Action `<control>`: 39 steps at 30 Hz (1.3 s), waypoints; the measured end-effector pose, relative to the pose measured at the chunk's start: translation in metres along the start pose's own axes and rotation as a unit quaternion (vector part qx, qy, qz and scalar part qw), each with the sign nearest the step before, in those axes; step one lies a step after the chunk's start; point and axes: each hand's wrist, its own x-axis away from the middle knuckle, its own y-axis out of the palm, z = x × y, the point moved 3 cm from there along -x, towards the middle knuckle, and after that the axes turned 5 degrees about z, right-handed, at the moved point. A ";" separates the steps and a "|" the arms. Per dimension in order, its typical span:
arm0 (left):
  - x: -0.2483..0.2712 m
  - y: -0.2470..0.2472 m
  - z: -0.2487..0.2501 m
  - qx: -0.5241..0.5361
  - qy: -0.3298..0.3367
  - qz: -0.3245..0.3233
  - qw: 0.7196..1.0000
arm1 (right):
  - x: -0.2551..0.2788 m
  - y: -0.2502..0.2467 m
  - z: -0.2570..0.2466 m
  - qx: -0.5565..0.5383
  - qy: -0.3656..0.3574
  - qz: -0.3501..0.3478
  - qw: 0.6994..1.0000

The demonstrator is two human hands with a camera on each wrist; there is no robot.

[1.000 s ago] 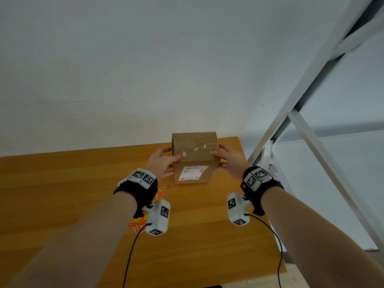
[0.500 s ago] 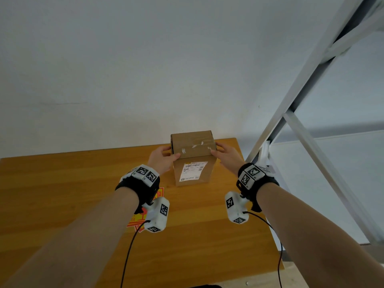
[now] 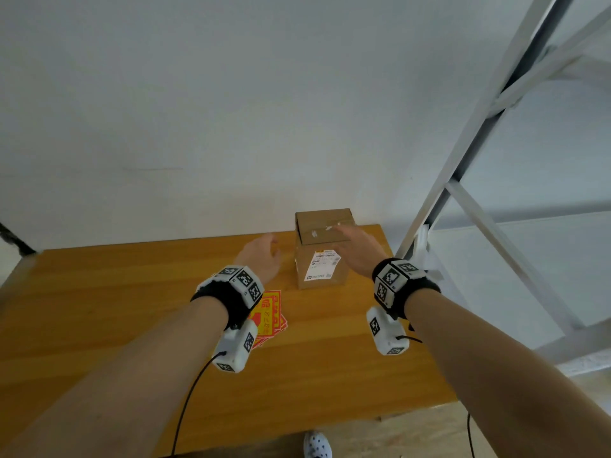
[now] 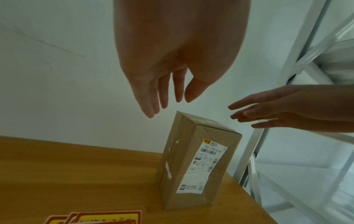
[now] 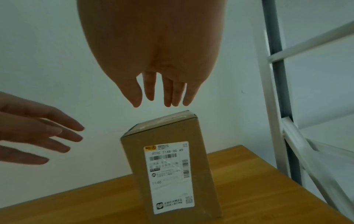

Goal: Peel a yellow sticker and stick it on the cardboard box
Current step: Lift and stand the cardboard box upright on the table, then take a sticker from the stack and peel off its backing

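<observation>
A cardboard box (image 3: 322, 249) stands upright near the far right corner of a wooden counter (image 3: 99, 325), flanked by a person's two bare hands. The left hand (image 3: 261, 259) hovers just to the left of the box, its grip wide, fingers straight and loosely spread, holding nothing and clear of the cardboard. The right hand (image 3: 358, 251) hangs at the box's upper right edge, its grip equally wide with fingers extended; from the wrist views its fingertips (image 5: 168, 104) sit just above the top of the box with a gap showing, so it holds nothing either. In the head view the hand overlaps the box's top corner, and contact cannot be confirmed there.

A white shipping label (image 5: 169, 175) with barcodes covers the box face turned toward the person, directly below and ahead of both grips. Scraps of pale tape (image 3: 319, 231) mark the top flap between the two hands.

The yellow stickers (image 3: 269, 314), a small stack with red borders and red characters, lie flat on the counter behind the left grip, beneath the left wrist and partly hidden by the wrist camera (image 3: 236, 350). They sit near the box but apart from it, unpeeled.

To the right of the right grip, a white metal shelving frame (image 3: 479, 160) rises beside the counter against a plain white wall (image 3: 198, 110).
</observation>
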 end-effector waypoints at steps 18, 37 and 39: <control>0.064 0.003 -0.120 -0.018 -0.076 -0.066 0.995 | 0.045 0.128 -0.072 0.078 -0.027 -0.127 0.988; 0.077 0.074 -0.202 0.018 -0.173 -0.204 0.963 | 0.023 0.250 -0.048 0.093 -0.027 -0.238 0.966; 0.075 0.078 -0.204 0.035 -0.184 -0.205 0.961 | 0.019 0.255 -0.046 0.111 -0.033 -0.246 0.962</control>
